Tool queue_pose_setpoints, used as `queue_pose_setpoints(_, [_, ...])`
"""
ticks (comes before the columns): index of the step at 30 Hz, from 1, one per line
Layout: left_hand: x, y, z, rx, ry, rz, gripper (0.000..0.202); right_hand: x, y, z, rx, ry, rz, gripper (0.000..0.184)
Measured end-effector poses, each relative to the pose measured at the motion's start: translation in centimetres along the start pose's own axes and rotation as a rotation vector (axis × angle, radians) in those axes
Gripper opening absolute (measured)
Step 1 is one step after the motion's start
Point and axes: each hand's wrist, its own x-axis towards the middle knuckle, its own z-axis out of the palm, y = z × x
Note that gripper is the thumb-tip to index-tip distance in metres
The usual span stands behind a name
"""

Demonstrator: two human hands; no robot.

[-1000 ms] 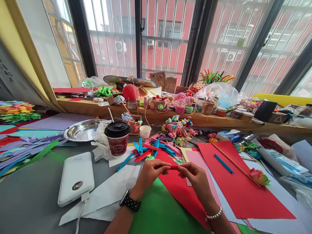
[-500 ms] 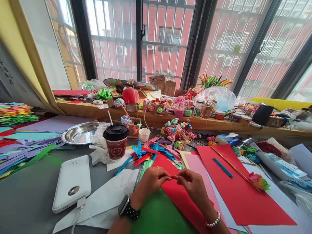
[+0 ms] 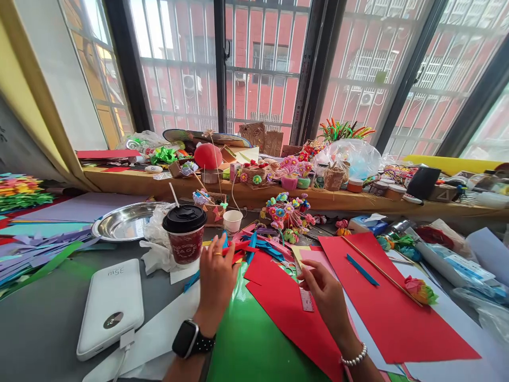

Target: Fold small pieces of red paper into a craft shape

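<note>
My left hand (image 3: 218, 273) reaches over the heap of folded blue and red paper pieces (image 3: 264, 245), fingers spread, its fingertips beside a red piece. The back of the hand hides part of the heap. On the right, my right hand (image 3: 323, 289) has its thumb and fingertips pinched on a small pinkish ruler (image 3: 306, 300), which slants over the red paper (image 3: 274, 302). Its middle is covered by the fingers. Scissors (image 3: 289, 268) lie just left of those fingertips. Under the red paper is a green board (image 3: 246, 339).
A lidded cup with a straw (image 3: 184, 233) stands left of my left hand, near a white power bank (image 3: 111, 307) and a metal dish (image 3: 129, 220). To the right, a stick with a paper flower (image 3: 421, 291) rests on red paper. Crafts crowd the windowsill (image 3: 159, 183).
My hands were together on a small red piece; they have parted. The left moved up and left to the heap. The ruler now shows at my right hand. The view shifted slightly.
</note>
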Motion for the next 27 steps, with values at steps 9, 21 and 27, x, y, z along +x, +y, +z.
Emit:
queue_pose_setpoints(9, [-2.2, 2.9, 1.5, -0.178, -0.852, 0.197, 0.064, 0.0, 0.6, 0.3, -0.308, -0.081, -0.056, 0.028])
queue_pose_setpoints(21, [-1.9, 2.7, 1.2, -0.124, -0.831, 0.173, 0.033, -0.2, 1.1, 0.7, -0.320, -0.109, -0.076, 0.023])
queue_pose_setpoints(27, [-2.0, 2.7, 1.2, -0.143, -0.787, 0.228, 0.032, -0.3, 1.1, 0.7, -0.324, -0.136, -0.093, 0.024])
